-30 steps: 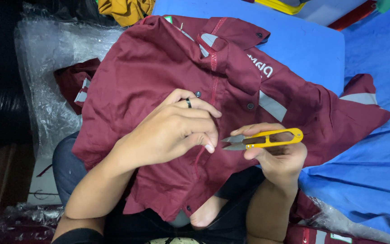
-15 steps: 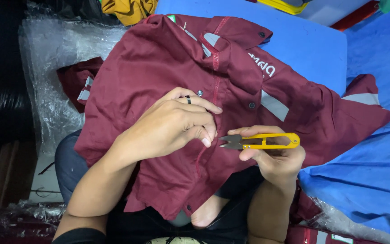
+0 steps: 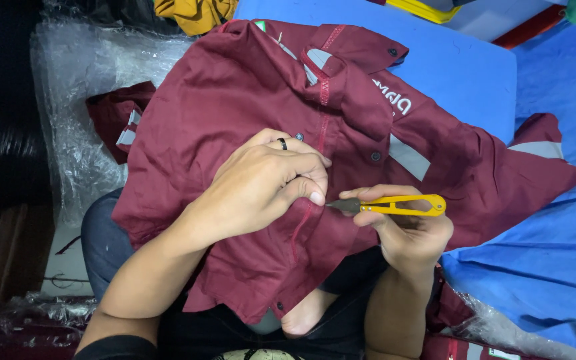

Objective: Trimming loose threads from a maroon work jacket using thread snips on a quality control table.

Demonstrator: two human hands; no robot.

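Note:
A maroon work shirt [image 3: 235, 100] with grey reflective strips lies spread over my lap and onto a blue surface [image 3: 461, 73]. My left hand [image 3: 268, 180], with a dark ring on one finger, pinches the shirt's front placket near a button. My right hand [image 3: 408, 233] grips small yellow thread snips [image 3: 398, 205], whose dark blades point left and almost touch my left fingertips at the seam.
Clear plastic wrapping [image 3: 81, 80] with another folded maroon garment [image 3: 118, 123] lies at the left. A mustard-yellow cloth [image 3: 195, 13] sits at the top. Blue fabric [image 3: 541, 267] covers the right side. My legs are under the shirt.
The snips have levelled out and their tips have come closer to my left fingers. My left hand has stayed pinched on the placket.

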